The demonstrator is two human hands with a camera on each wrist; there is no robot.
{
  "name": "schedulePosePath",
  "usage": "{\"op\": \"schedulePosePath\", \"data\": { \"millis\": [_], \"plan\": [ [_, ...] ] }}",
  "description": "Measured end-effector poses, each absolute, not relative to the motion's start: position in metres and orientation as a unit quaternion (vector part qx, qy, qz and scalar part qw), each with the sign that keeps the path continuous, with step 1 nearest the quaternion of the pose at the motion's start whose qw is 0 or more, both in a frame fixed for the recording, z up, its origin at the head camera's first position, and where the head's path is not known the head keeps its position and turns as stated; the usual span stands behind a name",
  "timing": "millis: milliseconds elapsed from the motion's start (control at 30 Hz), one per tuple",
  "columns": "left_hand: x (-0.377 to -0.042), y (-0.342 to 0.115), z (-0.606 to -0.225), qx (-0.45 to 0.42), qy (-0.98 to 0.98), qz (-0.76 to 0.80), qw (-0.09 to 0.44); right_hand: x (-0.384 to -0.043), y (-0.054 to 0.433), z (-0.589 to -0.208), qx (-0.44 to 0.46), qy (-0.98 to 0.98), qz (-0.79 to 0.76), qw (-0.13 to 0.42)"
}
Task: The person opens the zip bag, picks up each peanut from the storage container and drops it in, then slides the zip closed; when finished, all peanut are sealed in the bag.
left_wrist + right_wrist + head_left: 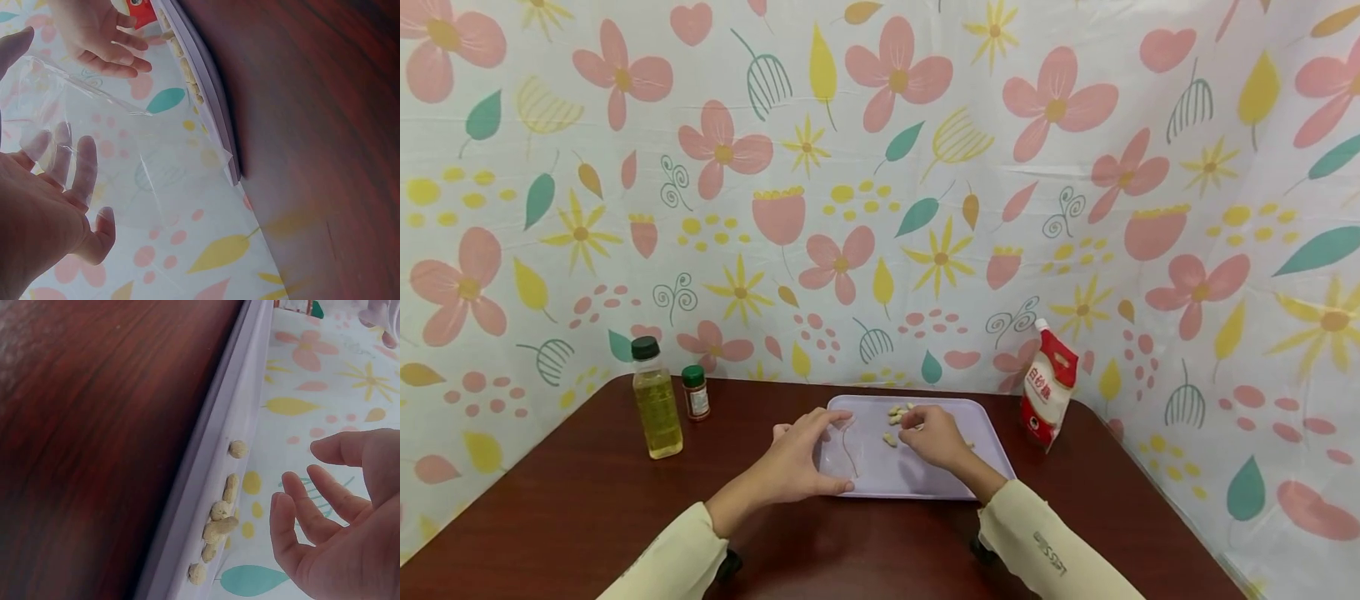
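Observation:
A thin clear plastic bag (841, 452) stands over the left part of a pale purple tray (898, 479). My left hand (801, 462) holds it with thumb and fingers spread wide apart around it. In the left wrist view, fingers show through the see-through film of the bag (119, 162). Several unshelled peanuts (890, 439) lie on the tray. Above them hovers my right hand (934, 435), its fingers loosely bent. From the right wrist, the thumb and fingertips of the right hand (337, 531) stand apart with nothing between them, beside the row of peanuts (212, 532).
On the left of the dark wooden table (572, 492) stand an oil bottle (658, 408) and a small green-capped jar (696, 393). A red and white spouted bag (1047, 387) is behind the tray's right side. A flower-patterned curtain (880, 208) hangs behind the table.

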State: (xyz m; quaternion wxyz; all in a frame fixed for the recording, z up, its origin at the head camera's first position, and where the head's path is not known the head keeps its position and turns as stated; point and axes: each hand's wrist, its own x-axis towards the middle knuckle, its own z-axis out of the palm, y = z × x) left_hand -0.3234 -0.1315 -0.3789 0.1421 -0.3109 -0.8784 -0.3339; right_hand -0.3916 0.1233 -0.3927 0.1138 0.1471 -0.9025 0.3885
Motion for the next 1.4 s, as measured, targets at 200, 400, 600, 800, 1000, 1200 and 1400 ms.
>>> {"op": "schedulePosePath", "data": {
  "millis": [200,400,600,800,1000,1200,1400],
  "plan": [
    [-0.324,-0.133,-0.379,-0.311,-0.876,-0.337,0.150,-0.398,0.118,-0.396,0.148,-0.908,0.376,0.107],
    [-0.326,-0.133,-0.381,-0.309,-0.878,-0.335,0.148,-0.401,0.115,-0.399,0.153,-0.919,0.349,0.099],
    [-0.327,-0.132,-0.381,-0.306,-0.880,-0.333,0.146,-0.405,0.116,-0.403,0.148,-0.924,0.343,0.081],
    [-0.329,-0.133,-0.380,-0.304,-0.881,-0.332,0.147,-0.411,0.114,-0.408,0.132,-0.934,0.326,0.056],
    [-0.329,-0.132,-0.380,-0.302,-0.883,-0.330,0.144,-0.412,0.112,-0.410,0.126,-0.949,0.285,0.044],
    [-0.329,-0.132,-0.380,-0.305,-0.880,-0.335,0.142,-0.410,0.109,-0.408,0.108,-0.959,0.261,0.040],
    [-0.329,-0.136,-0.380,-0.304,-0.882,-0.331,0.145,-0.409,0.103,-0.407,0.101,-0.963,0.246,0.042]
  ]
}}
